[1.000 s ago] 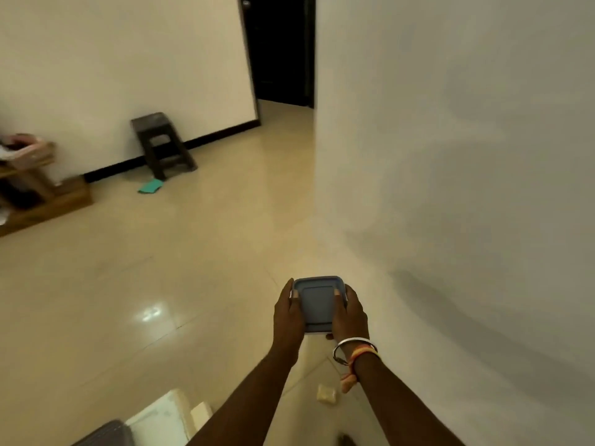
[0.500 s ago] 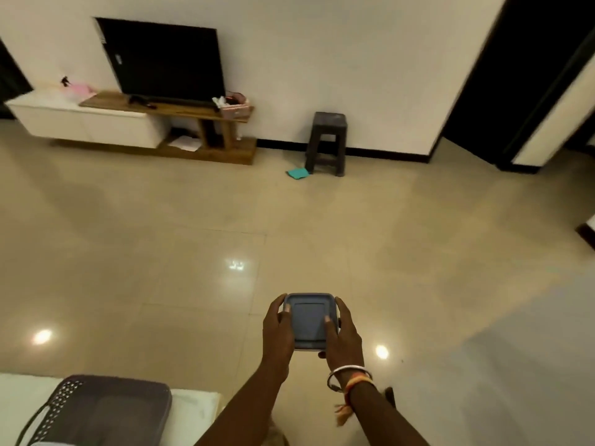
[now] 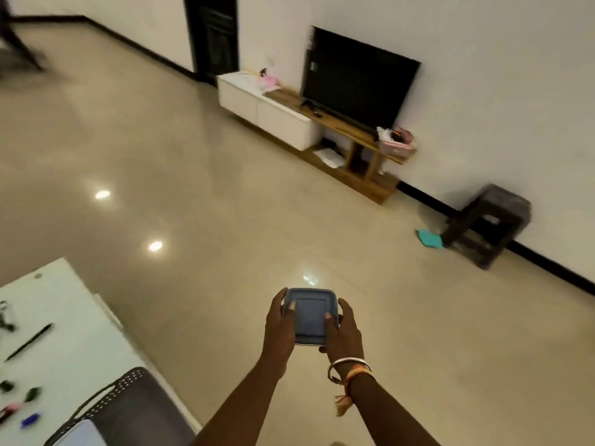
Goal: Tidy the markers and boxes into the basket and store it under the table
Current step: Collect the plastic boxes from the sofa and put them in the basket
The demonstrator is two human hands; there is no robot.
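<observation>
1. You hold a grey-blue lidded box point(image 3: 309, 318) in both hands, up in the air over the tiled floor point(image 3: 225, 236). It is to the right of the tabletop and clear of it.
2. Your left hand point(image 3: 279, 329) grips the box's left side. The thumb lies on the lid and the fingers point(image 3: 277, 296) curl round the far left corner.
3. Your right hand point(image 3: 344, 336) grips the right side the same way, thumb on the lid. There's a silver bangle point(image 3: 349, 365) and an orange thread on that wrist.
4. The white tabletop point(image 3: 74, 317) is at lower left. A dark grey perforated basket point(image 3: 135, 403) sits on its near right end, handle showing.
5. A pale box point(image 3: 80, 434) lies inside the basket, cut off by the frame edge.
6. Loose markers lie on the tabletop left of the basket: a long black marker point(image 3: 29, 342), plus small green point(image 3: 32, 393), pink point(image 3: 8, 409) and blue point(image 3: 30, 420) ones. They're blurred, so you can't tell caps from whole markers.
7. On the far wall, a dark TV point(image 3: 357, 88) stands on a wood-and-white TV stand point(image 3: 283, 119).
8. A dark stool point(image 3: 486, 223) is right of the stand, with a teal item point(image 3: 429, 241) on the floor just beside it.
</observation>
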